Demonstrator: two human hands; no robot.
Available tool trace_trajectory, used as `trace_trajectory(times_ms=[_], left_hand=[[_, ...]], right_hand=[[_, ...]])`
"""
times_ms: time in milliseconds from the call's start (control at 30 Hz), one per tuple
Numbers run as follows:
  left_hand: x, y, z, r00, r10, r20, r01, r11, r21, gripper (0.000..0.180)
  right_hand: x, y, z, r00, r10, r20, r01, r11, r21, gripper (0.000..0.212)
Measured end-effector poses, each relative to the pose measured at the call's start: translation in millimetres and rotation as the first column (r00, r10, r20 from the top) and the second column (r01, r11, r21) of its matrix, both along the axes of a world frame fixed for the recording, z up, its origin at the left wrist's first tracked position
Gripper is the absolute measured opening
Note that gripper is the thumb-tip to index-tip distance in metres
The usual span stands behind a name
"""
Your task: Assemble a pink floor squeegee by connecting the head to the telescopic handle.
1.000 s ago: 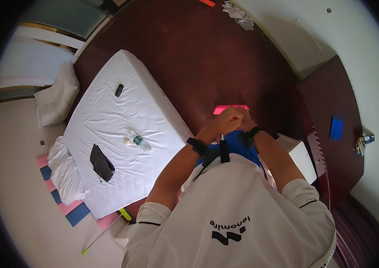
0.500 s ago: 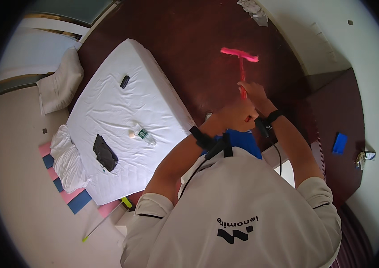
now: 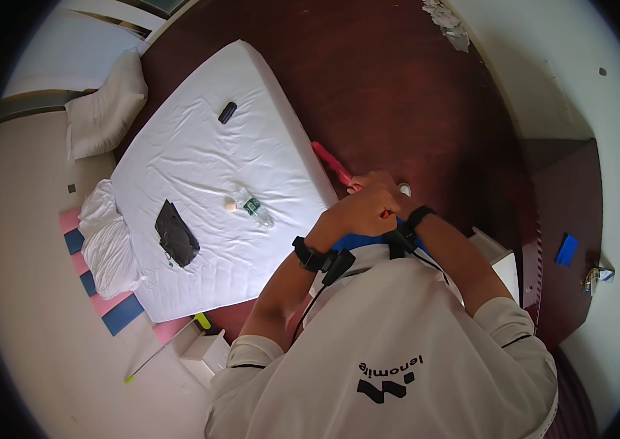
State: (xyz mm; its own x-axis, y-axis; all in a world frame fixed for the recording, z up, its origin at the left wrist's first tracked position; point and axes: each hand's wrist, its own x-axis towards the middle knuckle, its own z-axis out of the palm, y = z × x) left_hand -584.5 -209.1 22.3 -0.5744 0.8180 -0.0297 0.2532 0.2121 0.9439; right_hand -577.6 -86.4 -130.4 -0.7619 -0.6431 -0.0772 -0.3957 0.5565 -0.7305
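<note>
In the head view, the person's left hand (image 3: 361, 211) and right hand (image 3: 378, 180) are meeting just in front of the body, both closing around the handle of a red tool (image 3: 332, 164). The left hand is curling into a fist on the nearer side, with a bit of red showing by it; the right hand is sitting just beyond, partly hidden behind the left, its fingers bending around the handle. The tool is slanting away toward the far left, its far end reaching just beside the right edge of a white-sheeted mattress (image 3: 200, 139); whether the two are touching cannot be told. A black band is circling each wrist, and a white shoe (image 3: 404, 189) is showing just right of the hands on the dark red floor (image 3: 412, 95). On the mattress, a clear bottle (image 3: 254, 208) with a green label is lying beside a small beige object (image 3: 230, 206), a black bag (image 3: 177, 235) is resting farther left and nearer, and a small black object (image 3: 228, 113) is lying toward the far end. White bedding (image 3: 109, 249) is bunching along the left edge, and a pale pillow (image 3: 109, 106) is leaning at the far left. On the right, a blue item (image 3: 566, 250) is lying on a dark red surface (image 3: 569, 197).
</note>
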Motion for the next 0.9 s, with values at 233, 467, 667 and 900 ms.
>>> trace_trajectory(times_ms=[233, 467, 667, 900], left_hand=[[11.2, -29.5, -35.3, 0.993, 0.11, -0.037, -0.11, 0.994, -0.002, 0.018], [11.7, -21.8, -53.1, 0.986, 0.15, -0.071, -0.146, 0.987, 0.06, 0.017], [1.2, -22.5, -71.8, 0.992, 0.109, -0.06, -0.088, 0.956, 0.281, 0.013], [-7.0, 21.5, -51.1, 0.978, 0.126, -0.166, -0.047, 0.908, 0.417, 0.016]], right_hand=[[-8.3, -27.2, -4.6, 0.992, -0.049, 0.116, 0.039, 0.995, 0.092, 0.017], [-24.1, -7.0, -12.2, 0.997, -0.049, -0.051, 0.06, 0.971, 0.231, 0.015], [-43.6, 27.1, -2.4, 0.944, -0.237, -0.228, 0.308, 0.881, 0.359, 0.014], [-42.6, 67.3, 37.2, 0.895, -0.339, -0.292, 0.428, 0.837, 0.34, 0.013]])
